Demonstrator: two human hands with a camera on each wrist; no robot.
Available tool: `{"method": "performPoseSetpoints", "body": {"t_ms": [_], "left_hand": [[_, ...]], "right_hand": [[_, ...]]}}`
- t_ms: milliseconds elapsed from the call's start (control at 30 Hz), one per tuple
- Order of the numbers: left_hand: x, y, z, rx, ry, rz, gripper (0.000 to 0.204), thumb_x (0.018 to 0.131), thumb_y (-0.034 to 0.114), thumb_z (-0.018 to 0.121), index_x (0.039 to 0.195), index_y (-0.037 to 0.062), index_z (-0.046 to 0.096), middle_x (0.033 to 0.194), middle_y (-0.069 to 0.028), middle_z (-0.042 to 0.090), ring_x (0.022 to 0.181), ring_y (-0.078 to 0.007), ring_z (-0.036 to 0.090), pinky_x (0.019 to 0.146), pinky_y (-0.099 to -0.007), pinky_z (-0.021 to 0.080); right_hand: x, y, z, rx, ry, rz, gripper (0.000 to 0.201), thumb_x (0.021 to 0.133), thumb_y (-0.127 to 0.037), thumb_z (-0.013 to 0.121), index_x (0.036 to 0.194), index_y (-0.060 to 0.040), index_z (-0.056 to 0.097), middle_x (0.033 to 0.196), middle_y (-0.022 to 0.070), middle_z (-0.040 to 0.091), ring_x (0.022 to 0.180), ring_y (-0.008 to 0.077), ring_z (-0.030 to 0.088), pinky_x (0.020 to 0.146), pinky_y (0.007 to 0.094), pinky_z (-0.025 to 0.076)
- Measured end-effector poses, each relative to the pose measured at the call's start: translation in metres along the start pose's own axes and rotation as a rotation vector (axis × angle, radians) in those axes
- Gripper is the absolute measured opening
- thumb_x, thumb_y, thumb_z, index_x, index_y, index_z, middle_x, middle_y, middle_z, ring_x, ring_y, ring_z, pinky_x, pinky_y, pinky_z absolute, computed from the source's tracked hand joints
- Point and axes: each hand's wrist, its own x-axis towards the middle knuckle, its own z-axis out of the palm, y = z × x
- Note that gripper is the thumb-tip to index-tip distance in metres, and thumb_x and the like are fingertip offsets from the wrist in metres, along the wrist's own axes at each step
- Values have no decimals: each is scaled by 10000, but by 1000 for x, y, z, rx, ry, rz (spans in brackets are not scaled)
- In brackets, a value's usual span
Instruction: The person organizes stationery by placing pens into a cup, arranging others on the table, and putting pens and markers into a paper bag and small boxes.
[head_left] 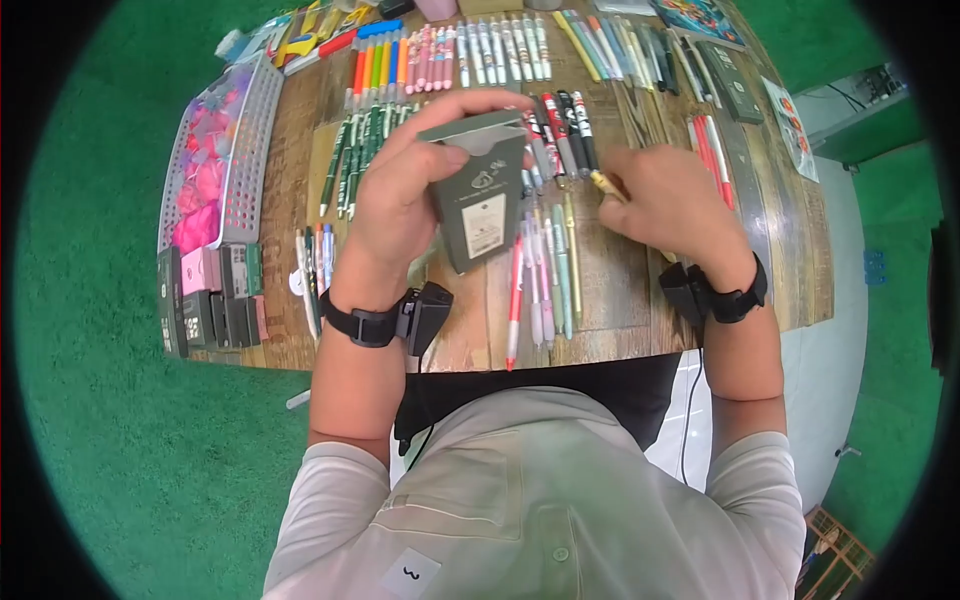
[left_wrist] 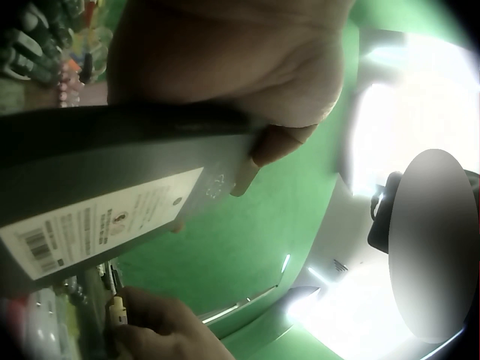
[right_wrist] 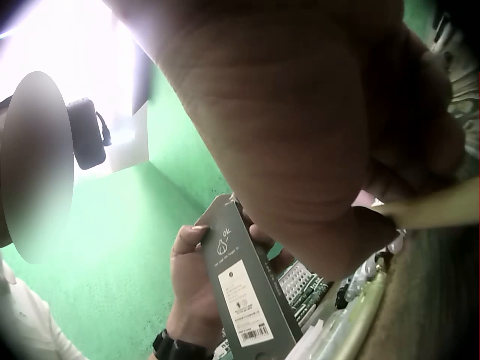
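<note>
My left hand (head_left: pixel 385 195) grips a dark grey cardboard pen box (head_left: pixel 480 185) above the table, thumb near its top flap. A white barcode label (left_wrist: pixel 105 221) is on the side of the box. To the right, my right hand (head_left: pixel 665 195) pinches a cream-yellow pen (right_wrist: pixel 439 214) between thumb and fingers; its tip end points up and left in the head view. Just left of that hand lies a row of red, black and white patterned pens (head_left: pixel 565 130). Below the box are pastel pens (head_left: pixel 545 280) and a red-and-white pen (head_left: pixel 515 300).
A white basket (head_left: pixel 245 170) with pink packets stands at the left, small boxes (head_left: pixel 205 310) in front of it. Dark green pens (head_left: pixel 350 150), coloured markers (head_left: pixel 375 65) and pink pens (head_left: pixel 430 60) lie farther back. Red pens (head_left: pixel 705 160) and a dark box (head_left: pixel 730 80) are at the right.
</note>
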Motion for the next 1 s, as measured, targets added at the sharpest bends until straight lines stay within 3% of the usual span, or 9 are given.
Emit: {"method": "performPoseSetpoints", "body": {"t_ms": [233, 300, 467, 500, 567, 700, 833, 867, 1000], "left_hand": [[-5, 8, -7, 25, -60, 118, 585, 831, 216, 503, 1315, -101, 588, 1120, -186, 682, 1005, -261, 690, 920, -364, 548], [-3, 10, -8, 344, -8, 327, 537, 846, 190, 481, 1280, -93, 620, 1111, -163, 678, 998, -244, 685, 914, -353, 540], [2, 9, -13, 719, -135, 456, 426, 847, 124, 512, 1197, -35, 697, 1110, -128, 680, 1051, -213, 647, 933, -329, 489], [2, 10, -13, 714, -129, 466, 426, 847, 124, 512, 1197, -35, 697, 1110, -128, 680, 1051, -213, 647, 933, -329, 489], [1, 11, -14, 703, -189, 395, 411, 868, 114, 508, 1207, -32, 688, 1135, -120, 688, 1052, -204, 658, 943, -322, 495], [-4, 6, -15, 375, -105, 113, 395, 912, 115, 502, 1238, -36, 667, 1122, -112, 720, 1070, -189, 683, 989, -329, 513], [-5, 7, -16, 298, -113, 65, 396, 910, 94, 499, 1242, -44, 666, 1118, -123, 732, 1082, -199, 686, 1000, -333, 515], [-5, 8, -15, 304, -107, 72, 400, 910, 102, 500, 1242, -47, 666, 1127, -133, 734, 1084, -206, 690, 995, -334, 517], [-7, 11, -16, 273, -116, 54, 432, 929, 175, 483, 1242, -61, 666, 1128, -165, 740, 1064, -231, 703, 968, -342, 527]], "right_hand": [[9, -2, 6, 226, 176, 9, 196, 817, -195, 620, 893, -13, 622, 703, 220, 634, 675, 421, 641, 642, 506, 500], [9, -2, 9, 264, 203, 4, 194, 831, -187, 623, 914, -11, 619, 708, 210, 632, 642, 407, 625, 626, 470, 504], [7, -8, 0, 475, 378, 58, 130, 912, -105, 640, 987, 0, 630, 714, 69, 656, 647, 160, 662, 619, 297, 510], [7, -5, 0, 464, 379, 52, 130, 912, -105, 640, 987, 0, 630, 714, 69, 656, 647, 160, 662, 619, 297, 510], [8, 4, 4, 877, 500, -61, 120, 960, -74, 611, 1048, 7, 621, 811, 44, 687, 744, 92, 663, 651, 255, 516], [5, -5, -18, 1074, 604, -323, 179, 1020, -107, 565, 1159, 6, 574, 961, 159, 707, 846, 167, 692, 688, 271, 559], [9, -44, -52, 1041, 678, -654, 239, 1040, -121, 533, 1235, 17, 517, 967, 203, 699, 890, 235, 716, 704, 306, 592], [6, -54, -56, 1122, 635, -660, 242, 1004, -81, 531, 1219, 30, 532, 990, 242, 671, 921, 296, 668, 870, 450, 563], [24, -79, -54, 969, 604, -711, 237, 1016, -61, 517, 1233, 33, 516, 1015, 243, 682, 898, 286, 694, 815, 399, 583]]}}
